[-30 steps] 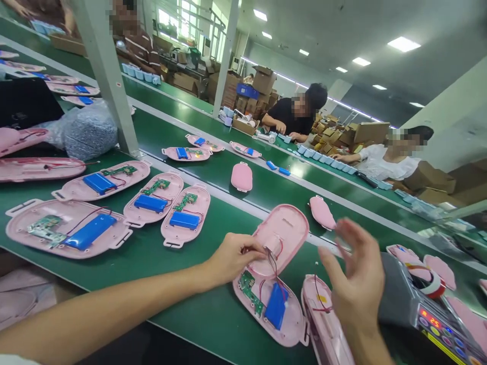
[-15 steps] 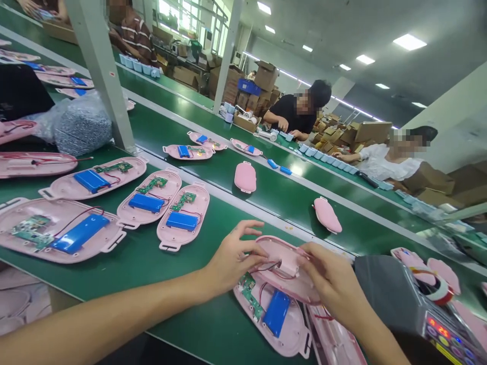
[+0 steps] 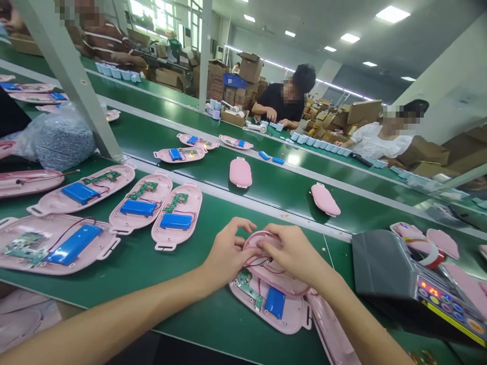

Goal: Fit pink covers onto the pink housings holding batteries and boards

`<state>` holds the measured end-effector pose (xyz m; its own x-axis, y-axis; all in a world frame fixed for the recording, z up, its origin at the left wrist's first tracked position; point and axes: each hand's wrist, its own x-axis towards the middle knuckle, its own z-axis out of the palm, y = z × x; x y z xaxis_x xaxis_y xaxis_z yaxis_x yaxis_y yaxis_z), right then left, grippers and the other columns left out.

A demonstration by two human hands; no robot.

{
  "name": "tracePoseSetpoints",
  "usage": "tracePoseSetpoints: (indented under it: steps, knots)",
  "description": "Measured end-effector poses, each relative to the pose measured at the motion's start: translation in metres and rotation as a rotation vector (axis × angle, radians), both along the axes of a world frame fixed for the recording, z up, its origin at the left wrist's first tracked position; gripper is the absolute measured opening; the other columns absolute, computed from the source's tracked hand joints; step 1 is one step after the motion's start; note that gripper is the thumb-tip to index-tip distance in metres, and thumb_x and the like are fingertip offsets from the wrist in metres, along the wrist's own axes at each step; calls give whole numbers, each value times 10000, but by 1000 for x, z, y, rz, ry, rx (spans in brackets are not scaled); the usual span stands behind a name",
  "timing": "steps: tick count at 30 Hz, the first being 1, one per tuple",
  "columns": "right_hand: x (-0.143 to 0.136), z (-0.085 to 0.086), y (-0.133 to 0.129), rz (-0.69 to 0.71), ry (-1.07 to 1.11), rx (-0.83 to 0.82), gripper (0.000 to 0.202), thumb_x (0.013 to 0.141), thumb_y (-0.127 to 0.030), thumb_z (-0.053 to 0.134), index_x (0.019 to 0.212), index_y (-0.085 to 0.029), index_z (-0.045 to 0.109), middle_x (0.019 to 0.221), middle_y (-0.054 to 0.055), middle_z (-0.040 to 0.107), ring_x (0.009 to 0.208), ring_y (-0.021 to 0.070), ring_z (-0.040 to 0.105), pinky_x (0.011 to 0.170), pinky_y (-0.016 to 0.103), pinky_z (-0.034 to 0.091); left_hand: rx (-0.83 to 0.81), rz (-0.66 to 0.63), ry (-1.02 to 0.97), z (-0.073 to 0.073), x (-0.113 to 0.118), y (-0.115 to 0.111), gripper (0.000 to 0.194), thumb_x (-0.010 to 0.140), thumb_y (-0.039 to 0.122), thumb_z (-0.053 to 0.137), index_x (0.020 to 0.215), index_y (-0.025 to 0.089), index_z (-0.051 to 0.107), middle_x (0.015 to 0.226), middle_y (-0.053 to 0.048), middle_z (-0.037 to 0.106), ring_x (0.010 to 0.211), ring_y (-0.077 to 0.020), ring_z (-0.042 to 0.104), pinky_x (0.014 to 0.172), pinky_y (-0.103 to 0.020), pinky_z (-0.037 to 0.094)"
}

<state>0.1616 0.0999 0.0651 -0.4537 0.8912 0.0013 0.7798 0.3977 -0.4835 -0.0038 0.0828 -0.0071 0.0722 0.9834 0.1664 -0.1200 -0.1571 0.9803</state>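
Both my hands meet over a pink oval plastic shell half (image 3: 283, 280), tilted hollow side toward me, with thin dark and red wires inside it. My left hand (image 3: 228, 252) grips its left rim, thumb at the wires and fingers curled. My right hand (image 3: 299, 253) closes over the far end, with its thumb inside the rim. What the fingertips pinch is hidden. Directly beneath lies another pink shell half (image 3: 282, 324) holding a green circuit board (image 3: 249, 289) and a blue battery pack (image 3: 275, 302). More pink shell (image 3: 329, 329) pokes out under my right forearm.
Several open pink shells with batteries (image 3: 177, 218) lie to the left. A grey tape dispenser (image 3: 384, 263) with a lit display stands right. Closed pink cases (image 3: 241, 172) rest on the green belt beyond the metal rail. A post (image 3: 76, 76) rises at left; people work across the line.
My right hand has shifted left along the shell to its far end, close to my left hand. My left thumb and fingers have closed in on the rim. The view has shifted slightly.
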Motion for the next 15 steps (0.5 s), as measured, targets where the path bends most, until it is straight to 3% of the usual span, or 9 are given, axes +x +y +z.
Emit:
tracePoseSetpoints:
  steps: [3, 6, 10, 13, 15]
  knots:
    - [5, -10, 7, 83, 152, 167, 225, 892, -211, 513, 1048, -196, 675, 974, 27, 704, 824, 172, 654, 729, 280, 484, -102, -154, 48, 2, -6, 6, 367, 766, 320, 740, 1050, 198, 542, 1062, -42, 643, 644, -125, 657, 543, -227, 531]
    - [4, -17, 14, 138, 204, 290, 256, 903, -186, 497, 1082, -150, 677, 1019, 71, 705, 880, 216, 673, 769, 330, 533, -107, -347, 149, 4, -13, 13, 295, 854, 408, 635, 1005, 155, 633, 915, -54, 684, 777, -199, 663, 645, -271, 547]
    - [9, -10, 4, 153, 241, 360, 358, 816, -129, 565, 1158, -138, 672, 1119, 71, 691, 993, 229, 666, 894, 334, 551, -65, -380, 266, 9, -16, 17, 373, 863, 499, 624, 1020, 160, 646, 953, -67, 709, 860, -245, 651, 754, -315, 547]
    - [48, -11, -30, -80, 358, 519, 313, 862, -177, 565, 1159, -189, 665, 1120, 52, 681, 1034, 196, 642, 939, 303, 536, -84, -344, 422, 8, -18, 20, 475, 859, 613, 576, 1113, 215, 627, 1026, -67, 731, 942, -300, 676, 836, -381, 563]
    - [91, -25, -65, -413, 496, 657, 167, 935, -240, 513, 995, -178, 656, 943, 46, 688, 878, 161, 661, 807, 273, 568, -80, -315, 509, 4, -20, 23, 496, 875, 640, 518, 1195, 274, 616, 1100, -49, 740, 1002, -322, 684, 879, -427, 572]
